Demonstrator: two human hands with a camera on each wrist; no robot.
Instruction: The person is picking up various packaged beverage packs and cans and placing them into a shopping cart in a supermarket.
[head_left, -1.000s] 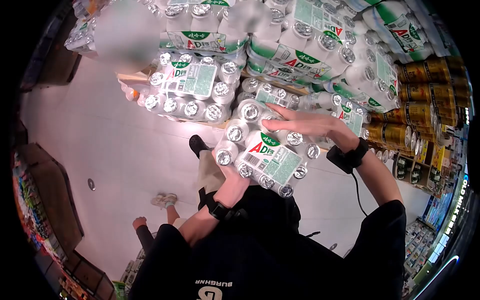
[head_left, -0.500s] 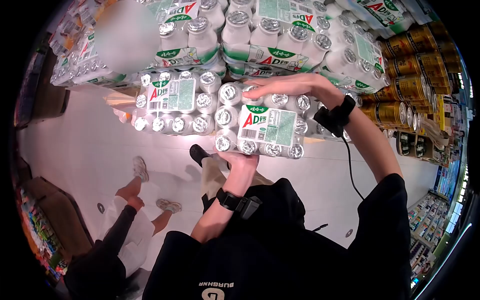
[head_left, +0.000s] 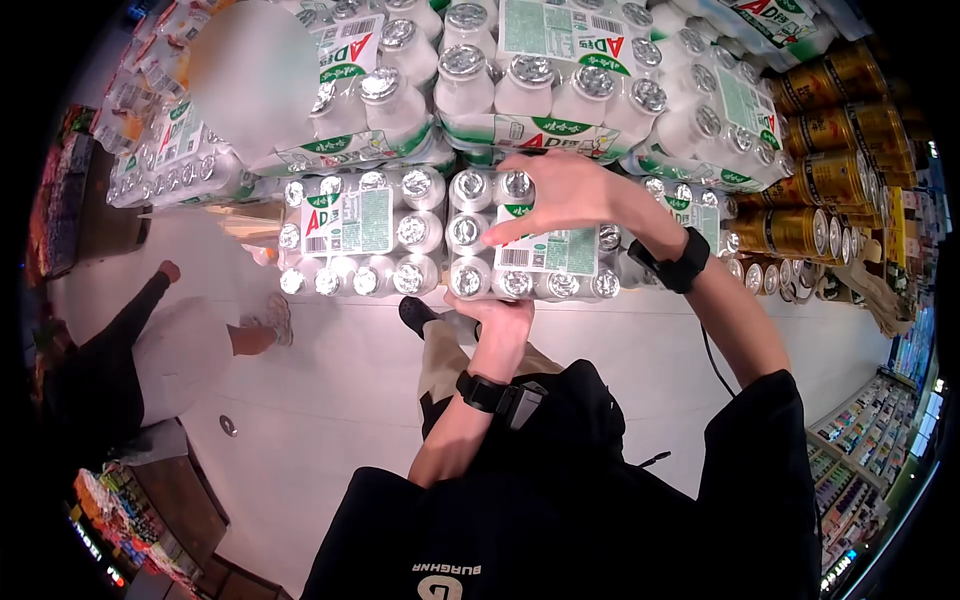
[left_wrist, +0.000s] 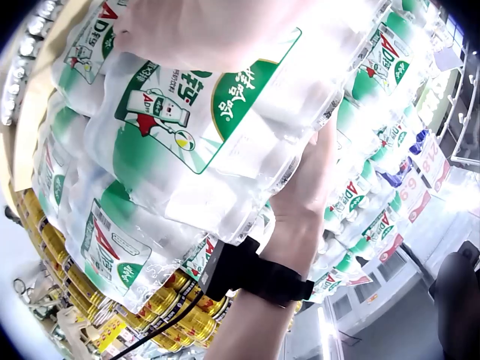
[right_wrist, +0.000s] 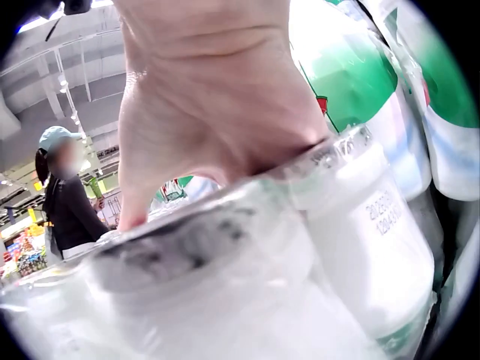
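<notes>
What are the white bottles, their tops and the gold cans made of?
The white bottles look like smooth plastic, with a soft shine. Their tops seem to be foil, silvery and crinkled. The gold cans are probably glossy metal, with shiny rimmed ends.

Place: shop, prob. supermkt.
Main stock: many identical shrink-wrapped multipacks (head_left: 560, 252) of foil-topped btls, same brand, piled in tiers.
Next to it: gold cans (head_left: 835, 180), stacked in qty.
Price info: price cards (left_wrist: 433, 160) w/ big red nos., incl. "21.8" & "6.9".
Bkgd R: shelving (head_left: 868, 425), rows of small mixed pkgs.
Lower L: colourful pkgd goods (head_left: 125, 515), lit sign (head_left: 85, 548) nearby.
Ceiling: high, pale ceiling (right_wrist: 90, 82), rows of lights.
Floor: smooth, pale floor (head_left: 330, 400), wide aisle.
Ppl: person in cap (right_wrist: 71, 199) in bkgd.
</notes>
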